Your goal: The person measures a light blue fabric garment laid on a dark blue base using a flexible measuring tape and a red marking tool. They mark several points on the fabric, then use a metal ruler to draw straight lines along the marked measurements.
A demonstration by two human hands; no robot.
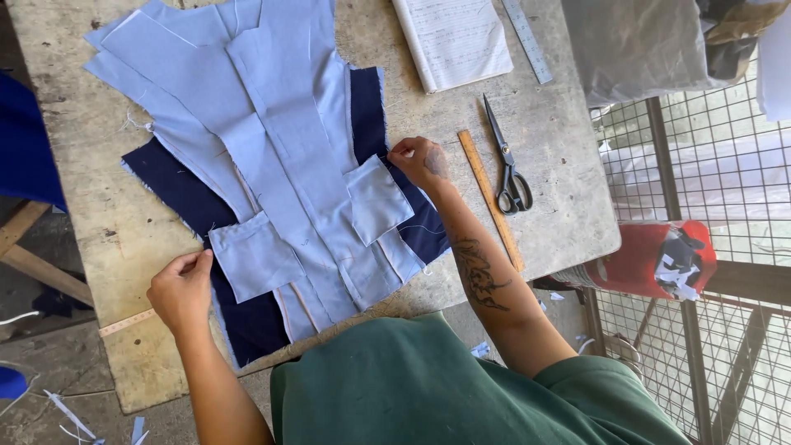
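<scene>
Both hands, left hand [180, 288] and right hand [418, 156], pinch light blue fabric pieces [280, 165].

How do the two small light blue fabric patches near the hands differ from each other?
The left patch looks larger and lies partly over the navy fabric; the right patch looks smaller and rests mostly on the light blue panels. The left hand pinches the left patch's corner, the right hand the right patch's top corner. Both are light blue, roughly square and tilted.
</scene>
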